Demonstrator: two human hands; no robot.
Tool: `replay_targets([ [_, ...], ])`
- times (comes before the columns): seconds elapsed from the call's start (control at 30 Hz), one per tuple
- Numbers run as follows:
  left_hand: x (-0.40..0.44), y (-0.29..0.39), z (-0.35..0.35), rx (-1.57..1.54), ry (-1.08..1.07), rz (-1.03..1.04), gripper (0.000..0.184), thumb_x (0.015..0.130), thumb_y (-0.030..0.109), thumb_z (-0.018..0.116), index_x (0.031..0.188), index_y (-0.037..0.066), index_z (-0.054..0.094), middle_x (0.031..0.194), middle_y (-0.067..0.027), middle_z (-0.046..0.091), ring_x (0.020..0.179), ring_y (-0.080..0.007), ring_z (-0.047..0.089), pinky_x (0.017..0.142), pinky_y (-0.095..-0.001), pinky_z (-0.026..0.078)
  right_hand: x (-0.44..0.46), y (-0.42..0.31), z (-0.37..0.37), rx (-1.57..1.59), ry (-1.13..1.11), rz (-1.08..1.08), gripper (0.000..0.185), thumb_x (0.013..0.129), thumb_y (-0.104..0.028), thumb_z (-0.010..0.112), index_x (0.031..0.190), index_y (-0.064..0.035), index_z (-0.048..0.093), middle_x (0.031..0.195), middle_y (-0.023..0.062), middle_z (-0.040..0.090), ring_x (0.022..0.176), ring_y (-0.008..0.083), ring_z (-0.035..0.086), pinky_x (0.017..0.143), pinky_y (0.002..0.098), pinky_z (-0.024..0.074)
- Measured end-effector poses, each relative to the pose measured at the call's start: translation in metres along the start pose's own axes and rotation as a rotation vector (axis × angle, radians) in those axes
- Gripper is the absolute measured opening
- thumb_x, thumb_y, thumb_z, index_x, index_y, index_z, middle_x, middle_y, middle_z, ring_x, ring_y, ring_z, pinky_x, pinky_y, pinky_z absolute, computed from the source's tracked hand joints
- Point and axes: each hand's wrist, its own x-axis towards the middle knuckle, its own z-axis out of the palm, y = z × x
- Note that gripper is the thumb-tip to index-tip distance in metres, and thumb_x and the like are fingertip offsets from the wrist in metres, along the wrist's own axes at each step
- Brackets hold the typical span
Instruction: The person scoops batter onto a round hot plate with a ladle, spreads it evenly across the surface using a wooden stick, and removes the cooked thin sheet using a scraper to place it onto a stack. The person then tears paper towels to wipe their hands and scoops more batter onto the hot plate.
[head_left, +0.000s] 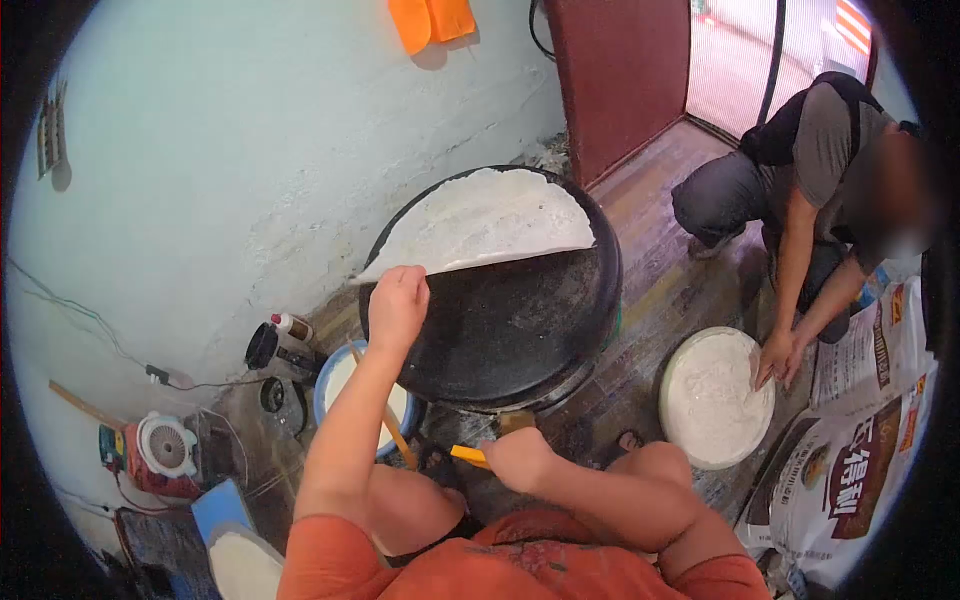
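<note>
A thin pale pancake [480,222] lies across the far half of a round black griddle [500,330]. Its near edge runs straight, as if folded or lifted. My left hand [398,310] is closed, pinching the left end of that edge at the griddle's rim. Close to my body, my right hand [518,460] is wrapped around a yellow-orange scraper [468,456], with most of the tool hidden by the fist. Beneath my left forearm stands a blue-rimmed basin [322,392] of white batter, with a wooden stick [400,438] leaning across it.
At right a crouching person [820,150] has both hands at a round pale stack [715,400]. Printed flour sacks [850,470] lie beside it. A small red blower [165,450], cords and a bottle [292,326] are at left. A dark red door [625,85] stands behind the griddle.
</note>
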Motion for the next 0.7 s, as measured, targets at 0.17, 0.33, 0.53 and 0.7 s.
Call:
replay_targets([
  [0.17, -0.028, 0.017, -0.018, -0.015, 0.092, 0.176, 0.012, 0.07, 0.001, 0.057, 0.081, 0.002, 0.055, 0.08, -0.0139, 0.055, 0.078, -0.0319, 0.054, 0.068, -0.0394, 0.046, -0.003, -0.006, 0.0, 0.026, -0.005, 0.012, 0.015, 0.077, -0.017, 0.051, 0.078, -0.0073, 0.062, 0.066, 0.0098, 0.062, 0.06, 0.0245, 0.062, 0.049, 0.037, 0.0472],
  [0.33, -0.103, 0.006, -0.005, -0.067, -0.203, 0.037, 0.018, 0.069, 0.002, 0.058, 0.086, 0.002, 0.056, 0.087, -0.0153, 0.056, 0.083, -0.0331, 0.054, 0.071, -0.0397, 0.046, -0.007, -0.01, 0.001, 0.011, -0.047, -0.017, 0.016, 0.078, -0.017, 0.05, 0.078, -0.006, 0.061, 0.065, 0.0096, 0.062, 0.06, 0.0252, 0.062, 0.05, 0.0378, 0.0477],
  [0.53, -0.185, -0.062, 0.057, 0.044, -0.262, -0.848, 0.046, 0.071, 0.024, 0.07, 0.111, 0.008, 0.054, 0.115, -0.02, 0.051, 0.11, -0.0315, 0.046, 0.086, -0.0443, 0.039, -0.004, -0.012, 0.014, 0.033, -0.103, -0.015, 0.016, 0.078, -0.017, 0.05, 0.076, -0.0051, 0.061, 0.063, 0.0107, 0.061, 0.059, 0.0263, 0.062, 0.049, 0.0392, 0.0477],
  [0.7, -0.188, -0.117, 0.036, -0.735, -0.109, -1.922, 0.031, 0.071, 0.019, 0.07, 0.099, 0.011, 0.059, 0.093, -0.0096, 0.059, 0.081, -0.0274, 0.056, 0.067, -0.0397, 0.046, -0.003, -0.013, 0.009, 0.028, -0.078, -0.036, 0.017, 0.078, -0.017, 0.049, 0.077, -0.0046, 0.061, 0.062, 0.0104, 0.061, 0.059, 0.0265, 0.062, 0.049, 0.0395, 0.0477],
])
